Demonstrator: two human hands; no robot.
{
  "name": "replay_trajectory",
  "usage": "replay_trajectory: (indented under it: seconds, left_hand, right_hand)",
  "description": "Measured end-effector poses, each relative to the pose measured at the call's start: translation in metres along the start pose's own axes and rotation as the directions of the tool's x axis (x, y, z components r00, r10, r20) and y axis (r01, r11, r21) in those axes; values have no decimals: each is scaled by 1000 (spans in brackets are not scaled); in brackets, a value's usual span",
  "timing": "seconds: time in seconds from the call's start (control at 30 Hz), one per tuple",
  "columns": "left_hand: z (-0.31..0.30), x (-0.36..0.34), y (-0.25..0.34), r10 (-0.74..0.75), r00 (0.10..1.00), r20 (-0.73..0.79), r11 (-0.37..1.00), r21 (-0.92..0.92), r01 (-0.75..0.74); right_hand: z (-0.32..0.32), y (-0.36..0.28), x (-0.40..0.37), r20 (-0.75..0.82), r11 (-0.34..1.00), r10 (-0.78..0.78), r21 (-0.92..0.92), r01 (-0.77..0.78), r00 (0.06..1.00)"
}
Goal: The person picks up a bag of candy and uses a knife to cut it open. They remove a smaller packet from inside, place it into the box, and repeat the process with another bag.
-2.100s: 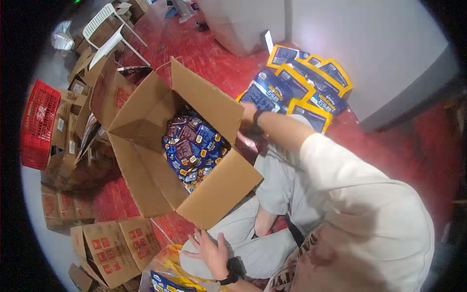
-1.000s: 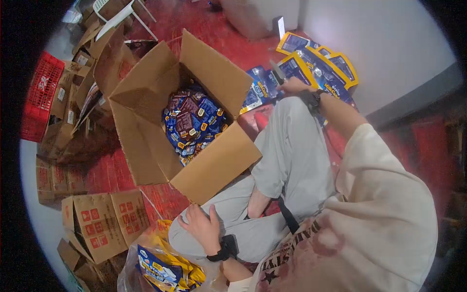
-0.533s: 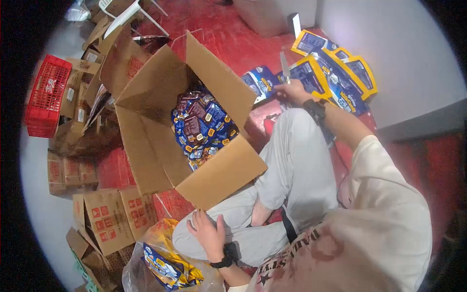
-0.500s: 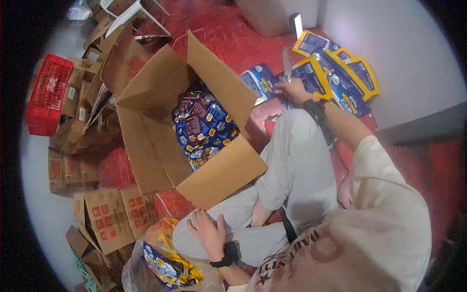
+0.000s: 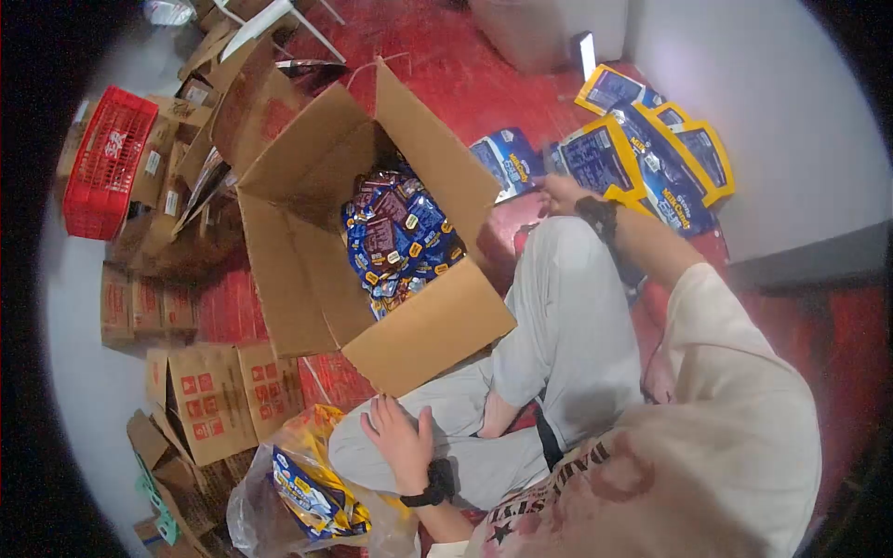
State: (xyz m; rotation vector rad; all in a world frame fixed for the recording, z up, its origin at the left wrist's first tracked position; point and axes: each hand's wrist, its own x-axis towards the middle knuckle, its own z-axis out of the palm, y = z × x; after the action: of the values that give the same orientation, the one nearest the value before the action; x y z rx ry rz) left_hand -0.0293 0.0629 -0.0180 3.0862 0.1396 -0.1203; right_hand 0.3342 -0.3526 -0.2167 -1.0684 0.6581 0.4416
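Observation:
My left hand point(image 5: 400, 448) lies flat on my left knee with its fingers spread, holding nothing. My right hand point(image 5: 564, 193) is closed at the right edge of a blue and white candy bag point(image 5: 505, 163) on the floor, fingertips seeming to pinch its corner. Several blue candy bags with yellow edges point(image 5: 595, 158) lie fanned out beyond that hand. In front of me stands an open cardboard box point(image 5: 428, 325). Inside it is a heap of small blue and brown packets point(image 5: 400, 237). No blade shows at my right hand.
A clear plastic sack point(image 5: 251, 502) with blue and yellow bags sits by my left knee. Cardboard cartons point(image 5: 209, 400) and a red plastic basket point(image 5: 110, 163) line the left side. A white chair point(image 5: 260, 28) stands at the back, a pale wall point(image 5: 744, 112) at the right.
A pale blade-like tool stood up from my right hand before; now it is out of sight, and my fingers are at the bag's edge. The view has shifted slightly. My left hand stays put.

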Motion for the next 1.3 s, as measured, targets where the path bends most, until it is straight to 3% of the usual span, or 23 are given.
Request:
replay_trajectory:
  seconds: [0.13, 0.2, 0.27, 0.3, 0.33, 0.4, 0.43, 0.47, 0.53, 0.6, 0.63, 0.67, 0.73, 0.8, 0.87, 0.93, 1.0, 1.07, 1.13, 1.17, 1.2, 1.3]
  left_hand:
    - [-2, 3, 6, -67, 998, 20, 997, 50, 66]
    - [2, 2, 6, 7, 999, -41, 999, 51, -4]
    - [2, 2, 10, -20, 1000, -8, 999, 47, 20]
    - [4, 2, 11, -37, 999, -13, 998, 50, 37]
    - [5, 1, 12, -57, 998, -16, 997, 53, 57]
    - [0, -2, 16, -59, 998, -15, 998, 16, 59]
    - [-7, -6, 19, -22, 999, 46, 999, 42, 20]
    - [-15, -11, 23, 12, 994, 110, 997, 68, -20]
    - [-32, -14, 39, 61, 988, 142, 988, 133, -80]
    - [-51, -4, 58, 188, 921, 340, 963, -247, -105]
    - [-56, -3, 72, 234, 939, 251, 932, -333, -143]
    - [-60, 1, 84, 245, 936, 252, 927, -343, -150]
    - [-69, 11, 108, 366, 929, 53, 789, -547, -279]
    - [-75, 18, 131, 374, 926, 48, 779, -558, -286]
    - [-70, 22, 145, 272, 917, -292, 644, -653, -399]
    - [-80, 24, 156, 303, 901, -310, 629, -645, -434]
    - [-99, 25, 173, 283, 832, -478, 623, -568, -538]
    - [-98, 21, 172, 329, 832, -447, 598, -583, -550]
    - [-108, 11, 167, 382, 905, -187, 489, -790, -369]
    - [-108, 5, 162, 410, 908, -85, 502, -810, -303]
    - [-98, 0, 160, 398, 912, -103, 502, -807, -310]
    - [-68, 2, 165, 331, 943, -24, 557, -802, -216]
  right_hand:
    - [0, 2, 10, 147, 997, 9, 70, -19, 989]
    - [3, 3, 11, 88, 1000, -5, 8, 4, 996]
    - [17, 0, 5, -33, 990, -33, 133, 37, 999]
    - [14, -11, -6, 36, 998, 23, 61, -25, 999]
    - [24, -19, -28, -29, 996, -85, -35, 84, 996]
    - [34, -30, -28, -106, 976, -219, -10, 220, 970]
    - [33, -32, -11, -82, 943, -328, 33, 332, 941]
    - [41, -44, -26, -102, 918, -397, -42, 395, 912]
    - [55, -68, -59, -14, 891, -453, -51, 451, 892]
    - [70, -87, -102, 8, 911, -407, 79, 405, 913]
    - [80, -95, -129, 18, 892, -448, 81, 446, 894]
    - [86, -99, -156, 18, 896, -420, 168, 411, 907]
    - [86, -102, -204, 81, 907, -347, 281, 312, 934]
    - [84, -92, -265, 125, 891, -406, 276, 362, 905]
    - [81, -75, -337, 224, 893, -400, 313, 323, 889]
    - [83, -57, -394, 324, 899, -425, 264, 351, 845]
    - [93, -37, -436, 346, 910, -415, 174, 377, 842]
    - [91, -30, -450, 570, 951, -283, 61, 303, 771]
    - [95, -17, -445, 608, 902, -367, 49, 428, 704]
    - [99, -13, -439, 587, 922, -335, 41, 386, 737]
    - [103, -9, -433, 567, 940, -298, 35, 339, 768]
    - [105, 8, -406, 574, 915, -295, -62, 399, 764]
